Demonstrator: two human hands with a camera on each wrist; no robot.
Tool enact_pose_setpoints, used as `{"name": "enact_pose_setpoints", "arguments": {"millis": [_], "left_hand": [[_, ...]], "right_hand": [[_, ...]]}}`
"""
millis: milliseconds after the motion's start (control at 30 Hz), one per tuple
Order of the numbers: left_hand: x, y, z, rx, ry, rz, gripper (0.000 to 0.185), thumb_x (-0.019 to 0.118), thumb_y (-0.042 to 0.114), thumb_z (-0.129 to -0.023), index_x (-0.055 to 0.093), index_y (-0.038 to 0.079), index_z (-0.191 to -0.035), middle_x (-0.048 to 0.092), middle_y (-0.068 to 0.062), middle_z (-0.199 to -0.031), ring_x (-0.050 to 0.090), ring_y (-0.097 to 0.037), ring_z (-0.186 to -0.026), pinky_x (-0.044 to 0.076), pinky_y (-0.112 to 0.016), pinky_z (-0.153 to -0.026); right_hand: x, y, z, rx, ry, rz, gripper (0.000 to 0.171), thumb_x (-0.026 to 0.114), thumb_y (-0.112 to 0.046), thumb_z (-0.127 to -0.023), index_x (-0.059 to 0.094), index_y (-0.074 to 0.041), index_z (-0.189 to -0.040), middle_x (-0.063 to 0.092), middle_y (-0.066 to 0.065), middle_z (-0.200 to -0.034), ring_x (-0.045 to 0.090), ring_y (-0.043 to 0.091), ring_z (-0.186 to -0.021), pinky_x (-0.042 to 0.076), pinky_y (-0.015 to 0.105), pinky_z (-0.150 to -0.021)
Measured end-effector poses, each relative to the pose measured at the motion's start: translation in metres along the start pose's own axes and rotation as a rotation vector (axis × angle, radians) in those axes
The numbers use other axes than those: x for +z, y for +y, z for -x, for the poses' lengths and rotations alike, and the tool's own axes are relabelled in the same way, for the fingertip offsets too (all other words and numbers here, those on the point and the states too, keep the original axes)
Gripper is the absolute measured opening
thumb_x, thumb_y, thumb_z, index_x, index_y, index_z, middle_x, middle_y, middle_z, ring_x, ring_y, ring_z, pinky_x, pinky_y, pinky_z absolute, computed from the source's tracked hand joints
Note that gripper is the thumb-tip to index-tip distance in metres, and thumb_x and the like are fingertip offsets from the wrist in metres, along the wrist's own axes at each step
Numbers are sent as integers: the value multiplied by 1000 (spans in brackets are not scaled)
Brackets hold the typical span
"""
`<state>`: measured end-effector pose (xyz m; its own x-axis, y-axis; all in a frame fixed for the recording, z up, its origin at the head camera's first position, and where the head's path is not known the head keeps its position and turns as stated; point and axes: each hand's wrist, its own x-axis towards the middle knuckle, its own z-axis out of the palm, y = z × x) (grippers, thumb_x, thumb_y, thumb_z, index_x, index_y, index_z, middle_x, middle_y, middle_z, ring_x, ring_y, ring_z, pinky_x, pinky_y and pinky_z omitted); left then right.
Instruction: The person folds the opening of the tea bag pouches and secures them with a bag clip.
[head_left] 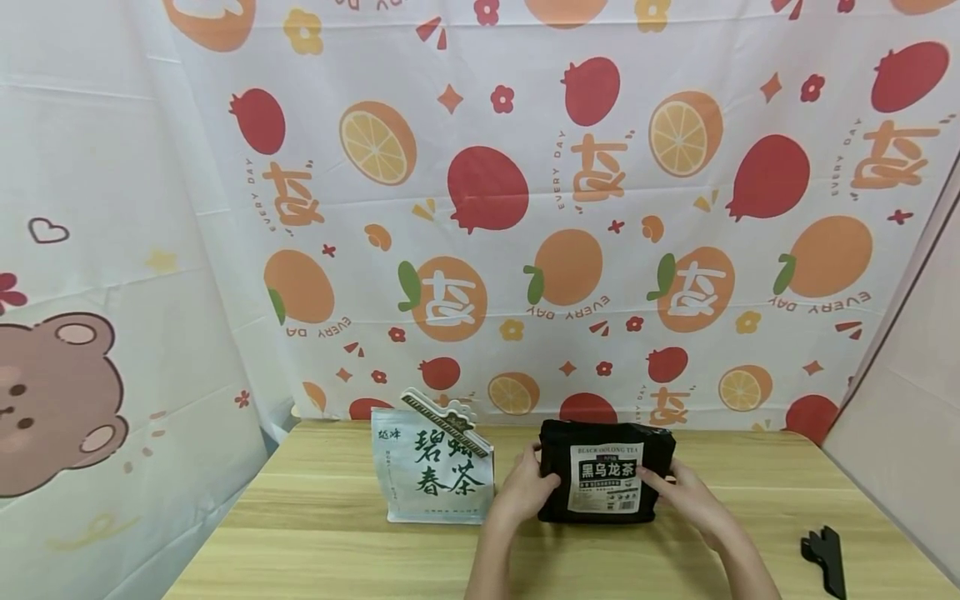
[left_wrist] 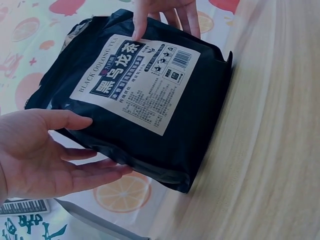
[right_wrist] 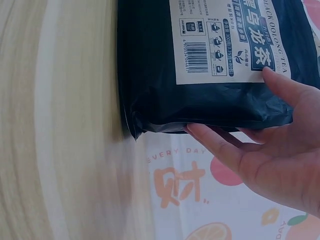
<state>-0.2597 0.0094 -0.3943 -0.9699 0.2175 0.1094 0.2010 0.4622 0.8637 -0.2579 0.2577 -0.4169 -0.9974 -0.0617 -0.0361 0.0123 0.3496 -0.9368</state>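
A black bag of oolong tea [head_left: 606, 471] with a white label stands upright on the wooden table [head_left: 337, 542], near the back edge. My left hand [head_left: 527, 487] holds its left side, thumb on the front face and fingers behind it. My right hand [head_left: 684, 492] holds the right side the same way, thumb tip on the label. In the left wrist view my left hand [left_wrist: 65, 150] clasps the bag [left_wrist: 200, 100] at its edge. The right wrist view shows my right hand [right_wrist: 270, 145] with its fingers behind the bag [right_wrist: 150, 60].
A white bag of green tea [head_left: 435, 477] with green characters stands just left of my left hand. A small black object [head_left: 825, 557] lies near the table's right front. A fruit-print cloth [head_left: 525, 208] hangs behind the table and a bear-print cloth [head_left: 67, 392] at the left.
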Motion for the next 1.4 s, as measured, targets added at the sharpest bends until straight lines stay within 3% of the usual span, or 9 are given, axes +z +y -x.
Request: {"name": "enact_pose_setpoints", "arguments": {"millis": [400, 867, 1100, 1233, 1400], "left_hand": [[-9, -1, 2, 27, -32, 31, 57, 57, 9, -83, 34, -10, -131, 49, -21, -104, 51, -30, -92, 41, -50, -82], [-14, 0, 4, 40, -44, 17, 55, 58, 7, -84, 34, -11, -131, 49, -24, -111, 51, -34, -100, 41, -50, -84], [-14, 1, 4, 32, -39, 53, 68, 60, 19, -87, 24, -10, -137, 43, -29, -123, 45, -40, -112, 37, -54, -89], [-15, 1, 4, 34, -32, 87, 73, 61, 25, -88, 20, -7, -139, 36, -30, -131, 42, -42, -116, 36, -56, -90], [-15, 1, 3, 35, 22, 130, 71, 61, 28, -88, 21, 0, -141, 36, -22, -134, 42, -41, -116, 38, -55, -87]], "right_hand": [[5, -5, 2, 14, -15, -27, 69, 56, -36, -91, 27, 9, -136, 38, 27, -126, 34, 45, -121, 38, 53, -91], [7, -9, 5, 17, -13, -24, 67, 56, -35, -91, 30, 10, -134, 40, 27, -122, 37, 44, -119, 37, 53, -92], [2, -7, 6, -3, -11, 10, 63, 54, -34, -92, 33, 9, -134, 43, 27, -124, 45, 39, -114, 41, 48, -90], [-5, -8, 8, -11, -23, 9, 66, 53, -32, -93, 28, 12, -135, 36, 34, -130, 48, 40, -112, 41, 46, -90], [-17, -10, 13, -12, -29, 37, 71, 51, -32, -94, 21, 17, -135, 28, 38, -134, 48, 41, -112, 42, 44, -91]]}}
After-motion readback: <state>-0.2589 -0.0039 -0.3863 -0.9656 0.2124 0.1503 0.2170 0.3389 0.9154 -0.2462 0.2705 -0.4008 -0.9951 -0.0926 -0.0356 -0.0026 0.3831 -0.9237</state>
